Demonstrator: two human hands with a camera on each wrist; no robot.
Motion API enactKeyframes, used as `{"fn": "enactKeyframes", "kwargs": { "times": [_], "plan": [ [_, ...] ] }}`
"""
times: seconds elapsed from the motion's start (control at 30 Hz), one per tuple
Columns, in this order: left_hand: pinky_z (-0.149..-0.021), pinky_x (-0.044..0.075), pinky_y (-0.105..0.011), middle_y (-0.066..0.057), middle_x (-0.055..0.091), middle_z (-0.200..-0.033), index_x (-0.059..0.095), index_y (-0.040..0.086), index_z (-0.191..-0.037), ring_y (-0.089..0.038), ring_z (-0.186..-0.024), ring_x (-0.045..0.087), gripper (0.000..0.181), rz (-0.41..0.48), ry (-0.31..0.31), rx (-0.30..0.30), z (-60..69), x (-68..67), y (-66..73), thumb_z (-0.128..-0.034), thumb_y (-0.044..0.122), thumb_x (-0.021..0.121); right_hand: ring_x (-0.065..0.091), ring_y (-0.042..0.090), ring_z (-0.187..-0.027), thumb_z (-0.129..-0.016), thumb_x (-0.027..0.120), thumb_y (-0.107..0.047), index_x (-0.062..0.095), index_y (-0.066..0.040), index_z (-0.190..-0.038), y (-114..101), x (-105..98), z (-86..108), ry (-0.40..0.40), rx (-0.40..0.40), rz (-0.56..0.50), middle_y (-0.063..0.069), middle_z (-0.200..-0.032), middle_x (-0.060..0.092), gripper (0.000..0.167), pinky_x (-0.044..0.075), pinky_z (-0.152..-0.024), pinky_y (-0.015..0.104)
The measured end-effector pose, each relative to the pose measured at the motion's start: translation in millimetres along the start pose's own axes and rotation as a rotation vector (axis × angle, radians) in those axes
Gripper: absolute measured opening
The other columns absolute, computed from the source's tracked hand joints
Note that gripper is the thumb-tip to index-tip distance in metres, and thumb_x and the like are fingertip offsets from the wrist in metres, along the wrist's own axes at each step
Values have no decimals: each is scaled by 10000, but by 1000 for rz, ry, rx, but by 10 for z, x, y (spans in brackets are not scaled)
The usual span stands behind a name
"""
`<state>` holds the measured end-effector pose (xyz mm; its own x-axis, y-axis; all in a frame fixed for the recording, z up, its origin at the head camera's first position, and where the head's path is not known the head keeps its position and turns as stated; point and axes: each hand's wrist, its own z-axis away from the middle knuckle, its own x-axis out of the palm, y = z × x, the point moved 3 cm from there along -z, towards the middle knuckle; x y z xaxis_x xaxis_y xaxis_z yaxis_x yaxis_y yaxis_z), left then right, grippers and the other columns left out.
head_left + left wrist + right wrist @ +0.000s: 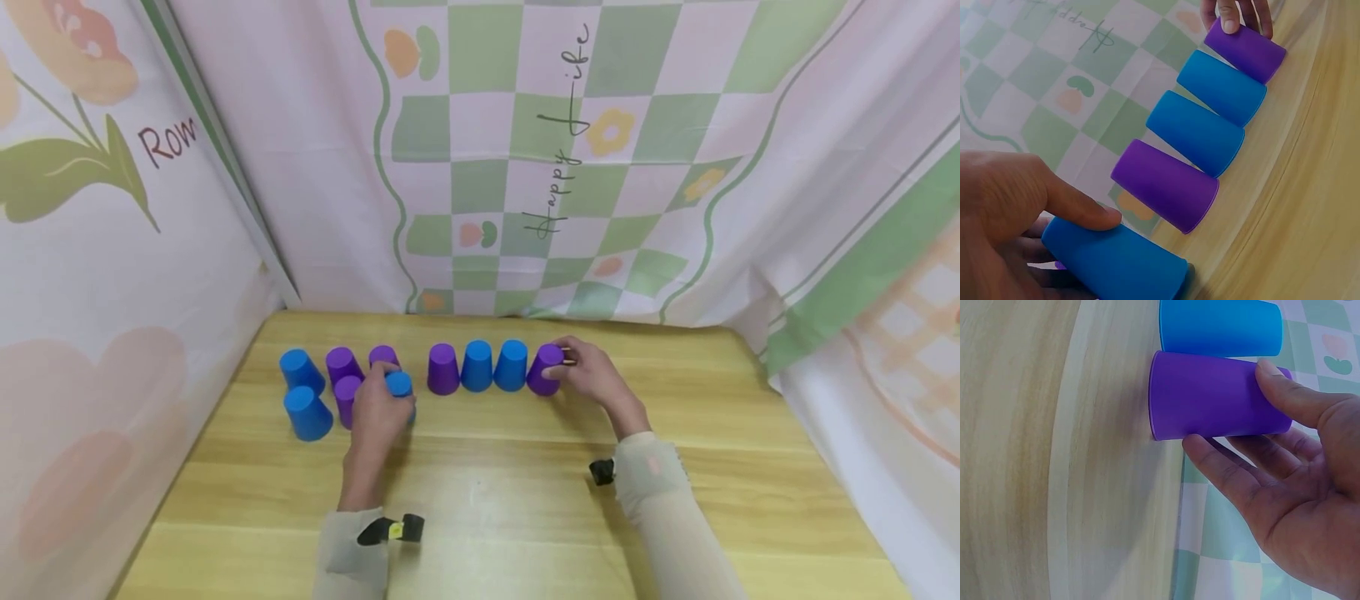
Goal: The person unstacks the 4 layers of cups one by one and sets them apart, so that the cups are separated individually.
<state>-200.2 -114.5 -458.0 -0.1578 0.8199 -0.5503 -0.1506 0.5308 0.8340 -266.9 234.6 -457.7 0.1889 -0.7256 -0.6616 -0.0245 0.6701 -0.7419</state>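
Observation:
My left hand (378, 410) holds an upside-down blue cup (400, 384), thumb on one side and fingers on the other; the left wrist view shows this blue cup (1125, 259) close up. At the right end of a row, an upside-down purple cup (544, 372) is pinched between the thumb and fingers of my right hand (594, 375). The right wrist view shows that purple cup (1210, 399) standing on the table. Along the same row stand a blue cup (512, 365), another blue cup (477, 365) and a purple cup (442, 369).
Left of my left hand stand blue cups (308, 414) and purple cups (343, 365) in two short rows, partly hidden by the hand. All rest on a wooden table (480, 500). A checkered curtain (525, 183) hangs behind its far edge, with cloth walls at both sides.

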Motion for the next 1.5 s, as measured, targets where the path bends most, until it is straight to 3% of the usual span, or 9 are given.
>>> {"fn": "enactKeyframes", "kwargs": {
  "times": [0.83,1.5],
  "plan": [
    [-1070,527,-591,-208,634,-1298,524,-1,-1343,-423,-1225,624,530,-64,31,18,47,36,-51,-850,-52,710,582,461,-1346,-977,744,-209,550,-34,-1448,13,10,1,11,-15,4,270,-1424,622,538,518,-1098,581],
    [-1173,439,-593,-218,579,-1424,506,-4,-1427,-421,-1362,541,575,-35,29,22,46,-7,29,-888,-40,702,575,462,-1352,-987,736,-213,541,-32,-1461,24,21,7,4,-13,-17,272,-1436,613,544,505,-1111,586]
  ]
}}
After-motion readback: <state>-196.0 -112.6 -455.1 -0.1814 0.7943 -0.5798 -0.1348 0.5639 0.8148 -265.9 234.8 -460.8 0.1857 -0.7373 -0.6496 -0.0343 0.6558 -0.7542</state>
